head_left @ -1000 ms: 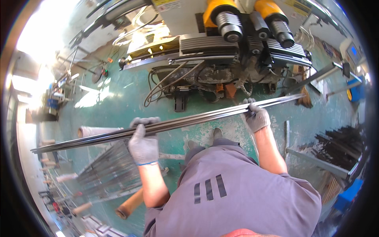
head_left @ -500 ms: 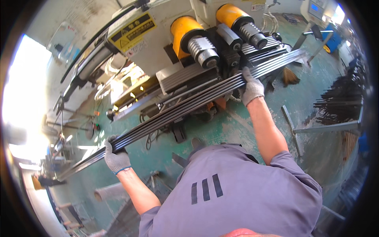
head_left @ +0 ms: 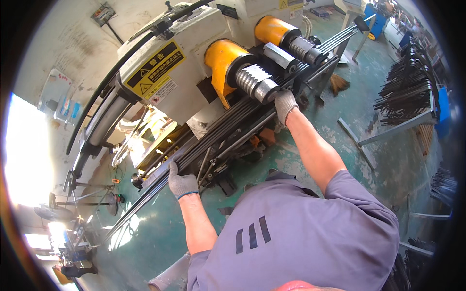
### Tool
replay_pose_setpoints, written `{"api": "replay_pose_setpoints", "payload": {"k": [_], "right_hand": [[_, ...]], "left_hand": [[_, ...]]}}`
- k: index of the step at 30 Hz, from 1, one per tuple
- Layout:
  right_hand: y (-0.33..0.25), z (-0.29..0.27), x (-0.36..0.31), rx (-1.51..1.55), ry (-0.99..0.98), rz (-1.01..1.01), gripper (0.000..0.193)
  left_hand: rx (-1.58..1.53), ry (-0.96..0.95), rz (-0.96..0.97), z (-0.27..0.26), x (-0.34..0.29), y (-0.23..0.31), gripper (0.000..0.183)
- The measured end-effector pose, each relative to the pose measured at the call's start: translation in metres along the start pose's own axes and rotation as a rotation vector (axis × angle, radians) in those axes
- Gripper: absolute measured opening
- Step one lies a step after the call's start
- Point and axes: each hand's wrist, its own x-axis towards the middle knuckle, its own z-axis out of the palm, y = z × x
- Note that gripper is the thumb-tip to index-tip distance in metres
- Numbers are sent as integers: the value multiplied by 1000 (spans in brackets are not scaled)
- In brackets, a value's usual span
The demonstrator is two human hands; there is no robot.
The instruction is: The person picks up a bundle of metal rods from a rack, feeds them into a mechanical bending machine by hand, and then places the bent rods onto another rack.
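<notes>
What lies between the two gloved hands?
In the head view, the rods run between the left hand and the right hand, with a machine bar alongside.

We saw a straw broom [head_left: 339,84] on the worn green floor [head_left: 160,242] — and, farther off, something blue [head_left: 375,24]. Near the lower edge we noticed a pale roll [head_left: 172,274]; at far left, a glaring bright opening [head_left: 29,155].

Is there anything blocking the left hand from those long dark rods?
Nothing visible: the left hand meets the rods, its thumb over them. Farther along, the nearer ridged cylinder hides part of the rods from view.
</notes>
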Motion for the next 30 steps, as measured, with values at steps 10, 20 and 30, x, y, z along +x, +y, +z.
{"api": "replay_pose_setpoints", "payload": {"k": [10,20,30], "right_hand": [[13,17,3,211,56,56,23],[-16,-13,-71,1109,217,348,51],[110,-12,-81,1033,27,610,37]], "left_hand": [[-6,92,232,-25,11,42,37],[-30,-43,30,17,5,-37,33],[-21,181,272,-10,9,22,34]]}}
